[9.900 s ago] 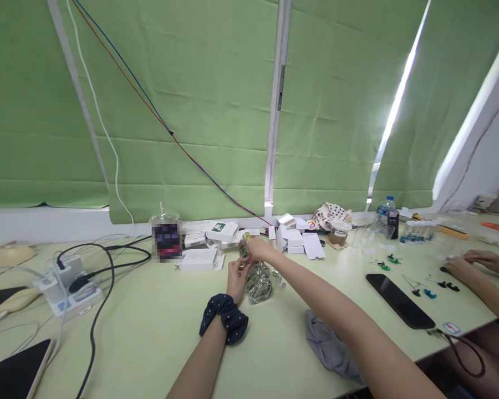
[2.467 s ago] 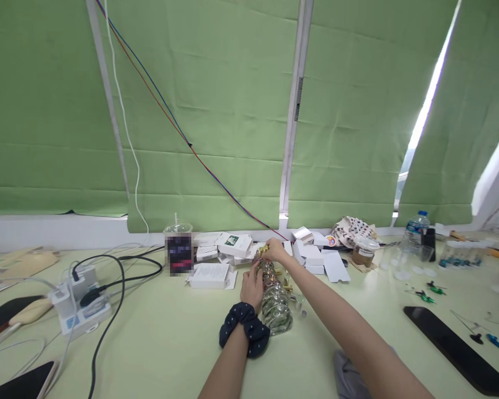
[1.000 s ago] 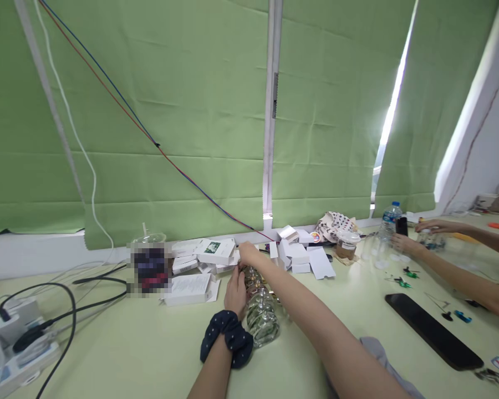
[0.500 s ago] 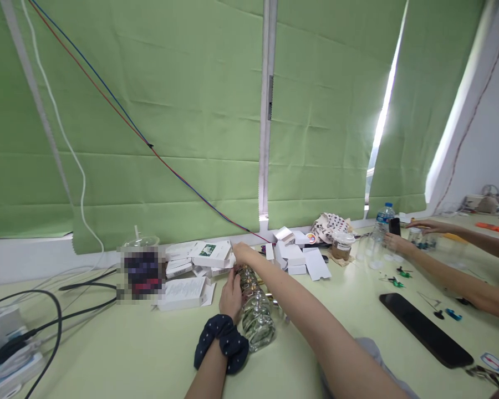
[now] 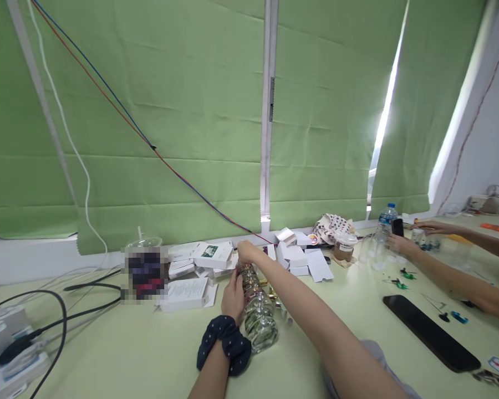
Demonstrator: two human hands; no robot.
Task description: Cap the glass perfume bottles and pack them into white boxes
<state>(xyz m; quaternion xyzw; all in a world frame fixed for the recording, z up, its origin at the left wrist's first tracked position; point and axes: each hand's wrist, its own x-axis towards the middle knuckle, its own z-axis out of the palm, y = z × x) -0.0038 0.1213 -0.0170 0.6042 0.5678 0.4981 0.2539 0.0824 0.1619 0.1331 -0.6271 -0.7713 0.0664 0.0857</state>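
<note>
A row of clear glass bottles [image 5: 261,323], standing close together, runs away from me across the table. Along the row's left side lies my left hand [image 5: 233,296], its fingers stretched forward and touching the glass; a dark dotted scrunchie [image 5: 224,344] circles that wrist. My right hand [image 5: 246,254] is bent down over the far end of the row, its fingers hidden behind the back of the hand, so what they hold cannot be made out. Some gold-coloured pieces [image 5: 274,296] show between the row and my right forearm.
White boxes [image 5: 214,255] are piled behind my hands, with more opened cartons [image 5: 293,255] to the right. A lidded cup [image 5: 344,246] stands farther right. Another person's arms [image 5: 453,271] reach in near a water bottle [image 5: 386,219]. A black slab [image 5: 430,332] lies at front right.
The view has shifted slightly. Both hands keep about the same place at the row of bottles, and more of the gold-coloured pieces shows beside my right forearm.
</note>
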